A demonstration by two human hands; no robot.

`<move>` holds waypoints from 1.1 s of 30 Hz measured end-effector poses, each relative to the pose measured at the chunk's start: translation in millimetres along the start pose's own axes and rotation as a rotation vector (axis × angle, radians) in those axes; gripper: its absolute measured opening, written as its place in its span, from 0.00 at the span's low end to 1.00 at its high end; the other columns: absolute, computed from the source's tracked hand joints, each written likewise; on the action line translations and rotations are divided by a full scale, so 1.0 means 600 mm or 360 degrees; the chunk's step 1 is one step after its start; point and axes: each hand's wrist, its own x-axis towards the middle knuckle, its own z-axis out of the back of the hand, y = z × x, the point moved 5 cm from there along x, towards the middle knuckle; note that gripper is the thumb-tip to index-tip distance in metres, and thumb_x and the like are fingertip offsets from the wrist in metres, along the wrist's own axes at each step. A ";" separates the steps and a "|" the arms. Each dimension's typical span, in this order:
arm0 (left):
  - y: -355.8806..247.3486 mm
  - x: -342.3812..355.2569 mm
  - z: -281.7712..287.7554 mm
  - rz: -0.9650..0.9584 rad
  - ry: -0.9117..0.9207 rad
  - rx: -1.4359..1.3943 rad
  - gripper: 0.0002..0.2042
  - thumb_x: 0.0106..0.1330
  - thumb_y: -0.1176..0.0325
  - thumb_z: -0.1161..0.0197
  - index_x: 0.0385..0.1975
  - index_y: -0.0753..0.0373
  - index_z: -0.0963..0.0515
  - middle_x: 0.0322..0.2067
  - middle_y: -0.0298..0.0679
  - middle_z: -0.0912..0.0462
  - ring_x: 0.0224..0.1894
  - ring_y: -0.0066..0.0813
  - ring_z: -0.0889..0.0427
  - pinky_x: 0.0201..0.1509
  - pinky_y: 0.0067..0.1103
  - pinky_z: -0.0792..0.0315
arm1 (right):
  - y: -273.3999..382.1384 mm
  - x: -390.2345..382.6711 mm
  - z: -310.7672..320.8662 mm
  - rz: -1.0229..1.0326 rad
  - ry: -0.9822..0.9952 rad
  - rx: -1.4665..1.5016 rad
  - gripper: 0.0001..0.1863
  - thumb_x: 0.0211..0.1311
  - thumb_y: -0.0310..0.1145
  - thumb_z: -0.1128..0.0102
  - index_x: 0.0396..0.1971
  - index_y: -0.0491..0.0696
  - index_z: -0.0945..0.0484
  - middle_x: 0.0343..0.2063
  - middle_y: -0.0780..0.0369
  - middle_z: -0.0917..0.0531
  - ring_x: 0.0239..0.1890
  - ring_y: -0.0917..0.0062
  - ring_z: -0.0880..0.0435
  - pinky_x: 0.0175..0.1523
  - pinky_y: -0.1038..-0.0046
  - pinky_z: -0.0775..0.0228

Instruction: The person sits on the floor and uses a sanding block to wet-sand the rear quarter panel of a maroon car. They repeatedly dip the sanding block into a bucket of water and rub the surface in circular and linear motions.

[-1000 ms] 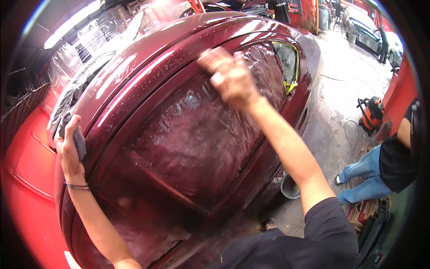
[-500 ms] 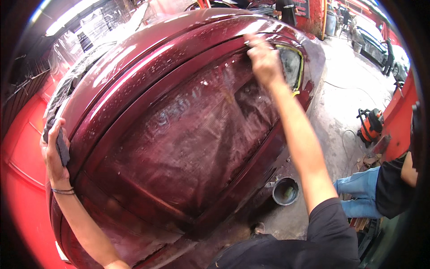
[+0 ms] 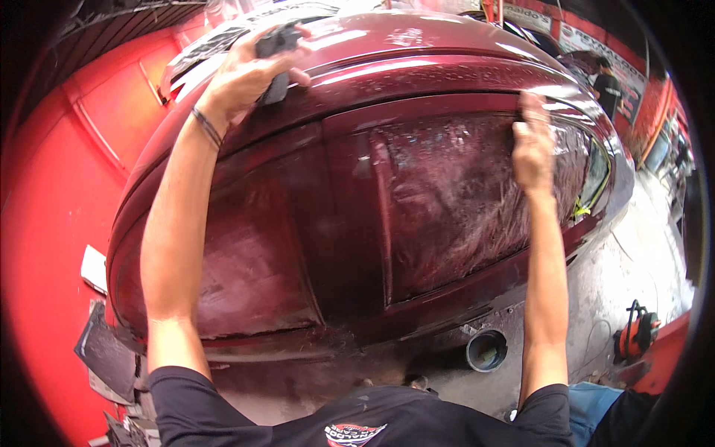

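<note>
Left hand (image 3: 242, 78) curls round flat dark-grey pad (image 3: 278, 42); right hand (image 3: 535, 153), grip unclear, beside glossy maroon car roof (image 3: 417, 41). View's swung frontward: roof's full length seemingly reachable.

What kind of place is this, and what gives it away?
Likely a car body or paint shop: a dark red car with wrinkled clear film over a side window, yellow-green tape by the rear glass, and a bucket on the floor alongside.
</note>
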 end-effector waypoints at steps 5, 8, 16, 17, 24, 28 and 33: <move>-0.024 0.036 -0.083 -0.0365 0.0148 0.0421 0.18 0.74 0.54 0.28 0.59 0.53 0.15 0.34 0.32 0.18 0.31 0.22 0.23 0.37 0.24 0.26 | 0.281 -0.035 -0.048 0.0267 0.0280 -0.0215 0.30 0.78 0.39 0.53 0.78 0.56 0.30 0.80 0.61 0.33 0.83 0.65 0.40 0.84 0.39 0.62; -0.146 0.040 -0.188 -0.0151 0.0686 0.0862 0.18 0.77 0.55 0.32 0.57 0.60 0.14 0.50 0.42 0.08 0.45 0.28 0.13 0.46 0.26 0.18 | 0.422 -0.068 -0.074 0.0422 0.0556 0.0052 0.34 0.74 0.36 0.45 0.79 0.62 0.34 0.81 0.68 0.35 0.84 0.70 0.43 0.81 0.29 0.66; -0.102 0.116 -0.189 -0.0242 0.0415 0.1240 0.29 0.66 0.41 0.31 0.43 0.67 0.11 0.44 0.54 0.08 0.49 0.48 0.09 0.58 0.37 0.19 | 0.253 -0.034 -0.030 0.0068 0.0379 -0.0279 0.31 0.80 0.42 0.52 0.80 0.63 0.36 0.81 0.67 0.36 0.84 0.71 0.42 0.79 0.29 0.60; -0.098 0.100 -0.176 -0.0179 0.0470 0.1348 0.28 0.66 0.42 0.31 0.43 0.67 0.11 0.44 0.54 0.09 0.49 0.48 0.09 0.58 0.37 0.19 | 0.365 -0.051 -0.064 0.0200 0.0426 -0.0217 0.31 0.79 0.42 0.50 0.80 0.63 0.35 0.81 0.67 0.35 0.84 0.72 0.41 0.80 0.29 0.60; -0.097 0.077 -0.118 -0.0213 0.0386 0.1619 0.23 0.65 0.46 0.33 0.48 0.58 0.10 0.40 0.47 0.08 0.45 0.41 0.10 0.53 0.37 0.18 | 0.276 -0.029 -0.035 0.0013 0.0424 -0.0224 0.32 0.79 0.40 0.54 0.81 0.63 0.36 0.81 0.68 0.36 0.83 0.71 0.41 0.80 0.30 0.60; -0.060 0.078 -0.071 -0.0118 0.0282 0.1446 0.20 0.67 0.48 0.32 0.47 0.58 0.10 0.39 0.46 0.09 0.42 0.40 0.11 0.52 0.35 0.19 | 0.319 -0.036 -0.048 -0.0007 0.0403 -0.0230 0.31 0.79 0.41 0.53 0.80 0.61 0.35 0.81 0.64 0.36 0.84 0.66 0.41 0.82 0.31 0.64; 0.002 0.048 -0.031 -0.0176 0.0253 0.1085 0.20 0.68 0.48 0.32 0.49 0.56 0.10 0.45 0.50 0.08 0.48 0.47 0.10 0.60 0.36 0.20 | 0.513 -0.064 -0.098 0.0300 0.0599 -0.0096 0.35 0.77 0.43 0.46 0.82 0.55 0.38 0.82 0.64 0.37 0.85 0.64 0.45 0.82 0.31 0.72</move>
